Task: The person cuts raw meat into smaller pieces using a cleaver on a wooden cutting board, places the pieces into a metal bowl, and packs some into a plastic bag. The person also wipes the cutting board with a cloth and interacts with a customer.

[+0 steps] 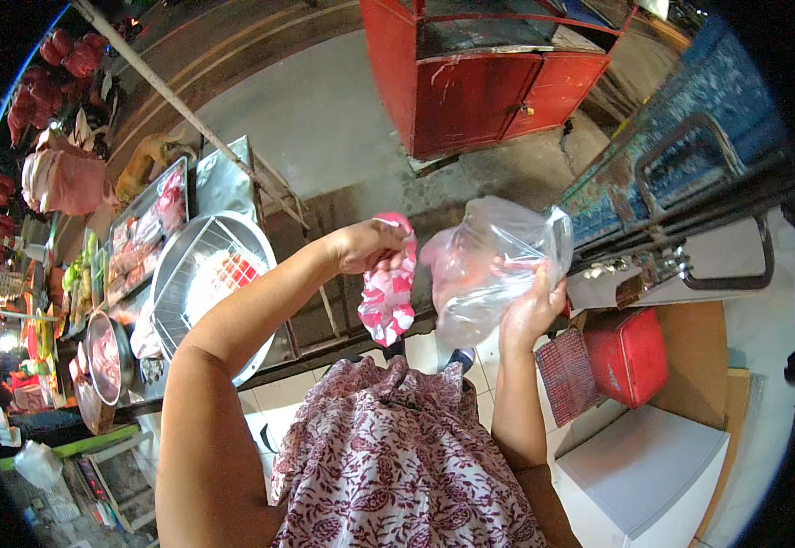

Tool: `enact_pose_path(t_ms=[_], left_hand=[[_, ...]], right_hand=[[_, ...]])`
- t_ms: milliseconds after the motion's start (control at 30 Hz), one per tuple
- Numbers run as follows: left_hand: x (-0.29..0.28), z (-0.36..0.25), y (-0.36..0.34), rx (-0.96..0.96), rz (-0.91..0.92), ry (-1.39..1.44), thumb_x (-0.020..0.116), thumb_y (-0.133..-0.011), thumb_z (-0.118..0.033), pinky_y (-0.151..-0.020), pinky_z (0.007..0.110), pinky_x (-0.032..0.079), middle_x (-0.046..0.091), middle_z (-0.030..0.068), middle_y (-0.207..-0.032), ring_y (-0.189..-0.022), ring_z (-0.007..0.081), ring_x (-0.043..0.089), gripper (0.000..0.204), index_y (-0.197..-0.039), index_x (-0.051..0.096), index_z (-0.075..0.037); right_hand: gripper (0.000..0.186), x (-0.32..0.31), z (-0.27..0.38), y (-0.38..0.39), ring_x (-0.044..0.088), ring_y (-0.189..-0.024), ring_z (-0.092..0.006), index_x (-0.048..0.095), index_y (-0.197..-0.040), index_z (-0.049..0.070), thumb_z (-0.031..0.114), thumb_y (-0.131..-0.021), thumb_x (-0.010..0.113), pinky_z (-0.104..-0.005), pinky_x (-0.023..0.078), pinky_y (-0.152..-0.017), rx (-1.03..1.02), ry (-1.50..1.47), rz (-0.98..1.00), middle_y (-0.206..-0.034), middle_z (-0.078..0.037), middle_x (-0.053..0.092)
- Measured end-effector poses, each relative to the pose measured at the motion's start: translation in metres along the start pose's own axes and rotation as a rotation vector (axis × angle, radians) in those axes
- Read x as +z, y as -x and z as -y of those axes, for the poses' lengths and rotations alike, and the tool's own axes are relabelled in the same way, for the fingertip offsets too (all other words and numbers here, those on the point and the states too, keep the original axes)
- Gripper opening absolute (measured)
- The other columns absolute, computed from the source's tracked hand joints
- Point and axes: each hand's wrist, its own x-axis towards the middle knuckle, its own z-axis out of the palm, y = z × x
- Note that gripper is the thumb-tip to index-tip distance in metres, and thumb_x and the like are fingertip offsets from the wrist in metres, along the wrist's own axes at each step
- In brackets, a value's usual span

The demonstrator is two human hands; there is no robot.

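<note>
A: How many bags are held?
B: Two: one clear plastic bag (493,265), one red-and-white striped bag (388,292).
A: And hands?
B: Two.
A: Red containers?
B: One red cabinet (484,96), one red box (628,354), possibly more hidden.

A red cabinet (480,87) is standing at the pavement's far edge; a round wire rack (198,274) is lying on the stall counter's near edge.

One head-worn fisheye looks steeply down, close over the hands.
</note>
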Motion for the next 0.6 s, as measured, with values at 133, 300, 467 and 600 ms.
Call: enact_pose_path(t_ms=[133,300,467,600], left_hand=[[-0.008,-0.013,0.003,0.252,-0.025,0.399,0.046,-0.098,-0.006,-0.055,0.027,0.051,0.061,0.0080,-0.077,-0.063,0.0125,0.058,0.017,-0.115,0.044,-0.009],[-0.030,-0.015,0.018,0.216,-0.117,0.468,0.046,-0.096,-0.001,-0.052,0.025,0.040,0.050,0.0072,-0.077,-0.057,0.0108,0.039,0.025,-0.115,0.037,-0.015],[-0.037,-0.001,0.024,0.192,-0.125,0.550,0.047,-0.094,0.000,-0.051,0.024,0.041,0.054,0.0096,-0.082,-0.058,0.0111,0.043,0.028,-0.113,0.035,-0.016],[-0.020,0.011,0.026,0.150,-0.094,0.583,0.048,-0.093,0.001,-0.050,0.026,0.047,0.058,0.0097,-0.090,-0.059,0.0126,0.051,0.044,-0.129,0.032,-0.017]], right_hand=[[0.015,0.045,0.027,0.016,0.066,-0.070,-0.0325,0.052,-0.102,-0.002,0.012,-0.097,0.051,-0.0491,0.059,-0.064,0.101,-0.223,0.093,-0.088,-0.016,0.061],[0.020,0.072,0.084,0.008,0.066,-0.066,-0.0361,0.052,-0.096,-0.001,0.018,-0.100,0.049,-0.0510,0.059,-0.059,-0.001,-0.113,0.127,-0.079,-0.019,0.062],[0.022,0.079,0.089,0.003,0.066,-0.065,-0.0360,0.052,-0.111,-0.003,0.016,-0.101,0.047,-0.0517,0.059,-0.060,0.142,-0.219,0.228,-0.081,-0.022,0.063],[0.027,0.077,0.026,0.003,0.066,-0.068,-0.0287,0.057,-0.098,0.001,0.028,-0.101,0.052,-0.0450,0.058,-0.062,0.298,0.113,0.006,-0.078,-0.013,0.063]])
